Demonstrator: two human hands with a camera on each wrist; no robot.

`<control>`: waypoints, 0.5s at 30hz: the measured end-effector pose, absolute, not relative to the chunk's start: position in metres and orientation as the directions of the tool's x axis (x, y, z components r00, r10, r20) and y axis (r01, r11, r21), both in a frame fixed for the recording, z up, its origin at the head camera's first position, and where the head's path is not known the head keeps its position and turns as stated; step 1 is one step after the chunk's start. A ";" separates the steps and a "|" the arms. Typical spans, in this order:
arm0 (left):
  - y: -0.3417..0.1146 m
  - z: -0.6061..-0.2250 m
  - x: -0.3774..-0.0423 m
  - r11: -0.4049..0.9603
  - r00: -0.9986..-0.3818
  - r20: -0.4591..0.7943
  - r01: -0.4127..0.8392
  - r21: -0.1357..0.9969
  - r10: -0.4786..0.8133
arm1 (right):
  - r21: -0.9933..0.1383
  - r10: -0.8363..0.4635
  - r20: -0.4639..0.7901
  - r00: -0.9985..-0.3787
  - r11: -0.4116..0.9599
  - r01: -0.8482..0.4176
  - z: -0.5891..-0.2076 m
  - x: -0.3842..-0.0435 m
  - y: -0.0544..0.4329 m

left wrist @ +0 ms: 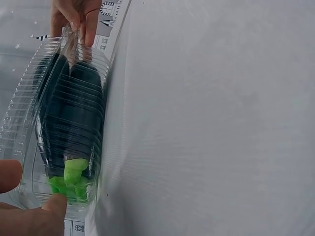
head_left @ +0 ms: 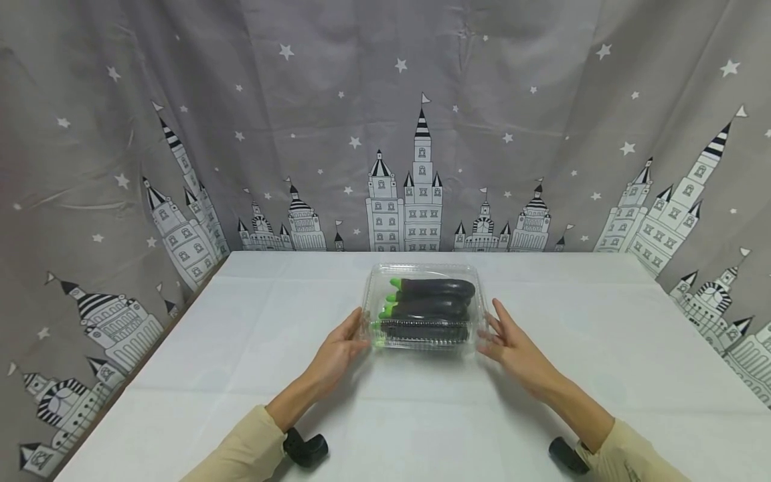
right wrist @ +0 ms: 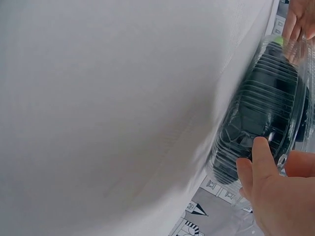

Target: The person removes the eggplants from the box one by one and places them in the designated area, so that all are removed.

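Note:
A clear plastic clamshell box (head_left: 424,270) sits toward the back of the white table, with its lid down. Several dark eggplants (head_left: 430,308) with green stem ends lie side by side inside, stems toward the left. At the box's left end is my left hand (head_left: 336,349), its fingers touching the side near the green stems (left wrist: 74,172). My right hand (head_left: 517,348) is at the opposite end, fingers extended and spread. In the right wrist view, its fingertips (right wrist: 261,147) reach the ribbed wall, with the thumb near the rim. The undersides of both hands are hidden.
The white-covered table (head_left: 421,415) spreads around the box. Behind it and along both sides hangs a grey curtain (head_left: 506,80) printed with castles and stars. A dark wrist device (head_left: 306,450) shows by the left sleeve, another (head_left: 567,456) by the right sleeve.

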State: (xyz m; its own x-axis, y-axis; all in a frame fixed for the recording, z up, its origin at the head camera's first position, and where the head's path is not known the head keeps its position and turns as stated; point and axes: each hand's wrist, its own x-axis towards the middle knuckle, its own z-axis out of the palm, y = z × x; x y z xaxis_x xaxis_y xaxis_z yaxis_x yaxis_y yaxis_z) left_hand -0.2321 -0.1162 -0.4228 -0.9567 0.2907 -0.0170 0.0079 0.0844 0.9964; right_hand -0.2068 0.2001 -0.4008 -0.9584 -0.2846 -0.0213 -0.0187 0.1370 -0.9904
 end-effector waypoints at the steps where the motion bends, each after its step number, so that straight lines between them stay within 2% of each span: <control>1: -0.116 -0.423 -0.233 0.082 -0.956 -0.016 0.008 0.997 0.292 | -0.991 -0.283 -0.023 -0.959 0.136 -0.017 -0.401 -0.207 0.200; 6: -0.120 -0.422 -0.231 0.056 -0.957 -0.001 0.016 0.998 0.291 | -0.990 -0.280 -0.020 -0.960 0.138 -0.019 -0.402 -0.209 0.198; 15: -0.121 -0.422 -0.230 0.142 -0.946 0.014 0.063 0.988 0.323 | -0.989 -0.253 -0.032 -0.967 0.147 -0.006 -0.404 -0.208 0.198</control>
